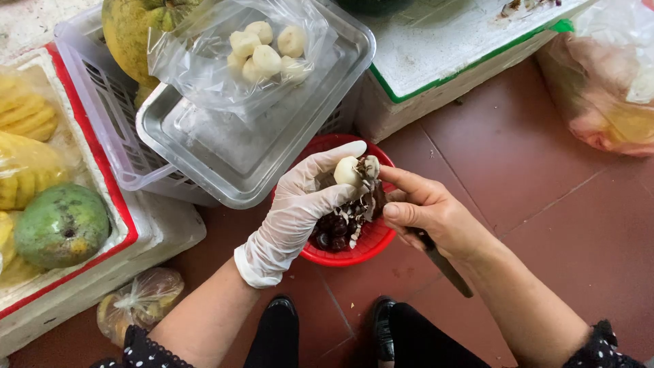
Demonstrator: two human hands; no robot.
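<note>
My left hand, in a thin white glove, holds a partly peeled water chestnut, white on one side with dark peel still hanging. My bare right hand grips a knife, its thumb and forefinger pressed against the dark peel. Both hands hover over a red plastic basket on the floor, which holds dark unpeeled chestnuts and peelings. A clear plastic bag with several peeled white chestnuts rests on a metal tray just beyond.
The tray sits on a white slatted crate with a large green-yellow fruit. A red-rimmed foam box at left holds a green mango and pineapple slices. A white foam box and filled bags stand right. My black shoes rest on red tiles.
</note>
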